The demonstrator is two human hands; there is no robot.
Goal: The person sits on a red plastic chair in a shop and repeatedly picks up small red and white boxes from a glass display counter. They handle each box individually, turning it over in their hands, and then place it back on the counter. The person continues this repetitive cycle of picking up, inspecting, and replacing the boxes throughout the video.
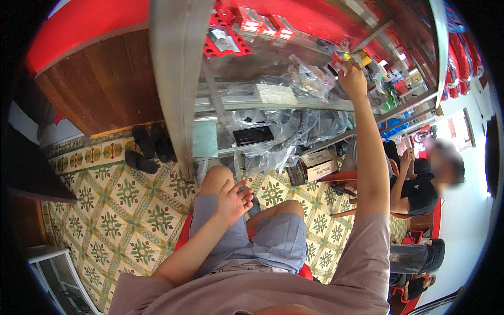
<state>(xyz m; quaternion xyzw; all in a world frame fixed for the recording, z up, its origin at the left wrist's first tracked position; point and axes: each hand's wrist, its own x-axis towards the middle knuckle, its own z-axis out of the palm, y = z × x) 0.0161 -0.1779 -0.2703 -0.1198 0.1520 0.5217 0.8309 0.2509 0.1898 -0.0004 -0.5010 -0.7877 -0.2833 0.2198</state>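
My right arm stretches up into a glass-fronted display shelf. There my right hand is closed, its fingers bent at a small red-and-white item that they partly cover, so its kind cannot be made out. Beside the fingers lies a crumpled clear plastic bag with something colourful in it. Over my lap, my left hand hangs palm up, fingers loosely curled and apart, holding nothing. On the lower shelf, a black phone-like slab rests next to heaped clear plastic bags.
Red-and-white boxes stand on the upper shelf, with small colourful packs at right. An open cardboard box sits on the tiled floor below. Dark slippers lie left of the metal post. A seated person is at right.
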